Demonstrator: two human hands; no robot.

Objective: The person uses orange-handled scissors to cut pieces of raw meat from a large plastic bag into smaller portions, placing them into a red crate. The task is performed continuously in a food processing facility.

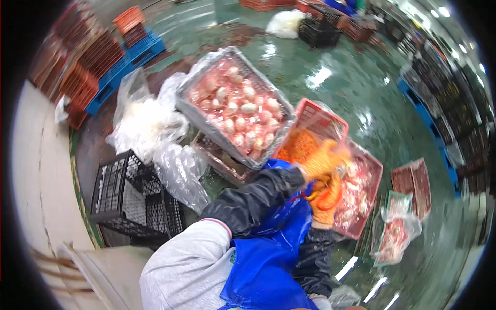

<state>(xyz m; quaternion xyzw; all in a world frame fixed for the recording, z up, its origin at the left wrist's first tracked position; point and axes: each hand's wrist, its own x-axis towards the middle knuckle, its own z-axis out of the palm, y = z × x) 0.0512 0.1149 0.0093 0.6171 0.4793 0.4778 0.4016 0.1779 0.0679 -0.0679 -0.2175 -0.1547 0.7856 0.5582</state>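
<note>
Both my hands wear orange gloves and meet over the crates at centre right. My left hand [321, 159] is above, fingers smeared by motion, so its grip cannot be made out. Just below it, my right hand [324, 213] is closed around a shiny orange-red thing [329, 199] whose kind is unclear. Under and beyond the left hand, a salmon-red crate [323, 120] holds an orange, grainy mass [299, 146]. Beside the right hand stands a pink crate [378, 173] with pale pink, wet pieces [356, 188].
A large grey-lined bin [188, 106] holds whitish oval pieces in reddish liquid. Left of it lie clear plastic bags [150, 124] and a black crate [121, 188]. At right are bagged pink pieces [395, 235] and a reddish crate [416, 186]. Stacked crates on blue pallets [147, 49] line both sides.
</note>
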